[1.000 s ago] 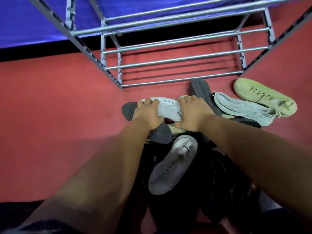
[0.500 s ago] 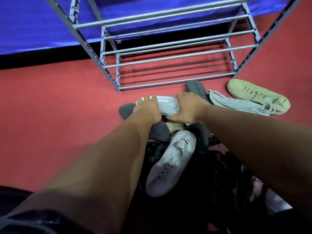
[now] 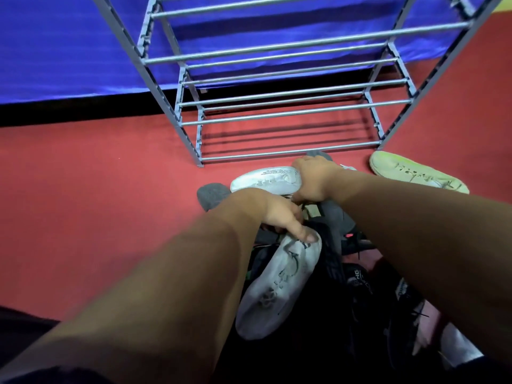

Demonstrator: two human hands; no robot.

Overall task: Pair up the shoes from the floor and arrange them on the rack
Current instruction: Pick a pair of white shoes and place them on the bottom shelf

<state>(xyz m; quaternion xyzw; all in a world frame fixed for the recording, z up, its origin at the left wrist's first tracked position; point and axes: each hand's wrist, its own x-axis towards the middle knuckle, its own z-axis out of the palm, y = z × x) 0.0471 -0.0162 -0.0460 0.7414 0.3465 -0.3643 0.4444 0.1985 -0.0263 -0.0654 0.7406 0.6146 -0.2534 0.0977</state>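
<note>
A grey metal shoe rack with bare rails stands on the red floor ahead of me. In front of it lies a heap of shoes. My right hand grips the heel end of a white sneaker lying on its side at the top of the heap. My left hand has come down onto a second white sneaker, thumb pressed on its heel collar and fingers curled around the opening. Both forearms cover much of the heap.
A lime-yellow sneaker lies to the right of the rack's foot. A grey shoe pokes out left of the heap, and dark shoes fill its near part. A blue sheet hangs behind the rack.
My left hand left the far white sneaker and dropped back onto the nearer white one. My right hand stayed on the far sneaker. The view moved closer to the rack.
</note>
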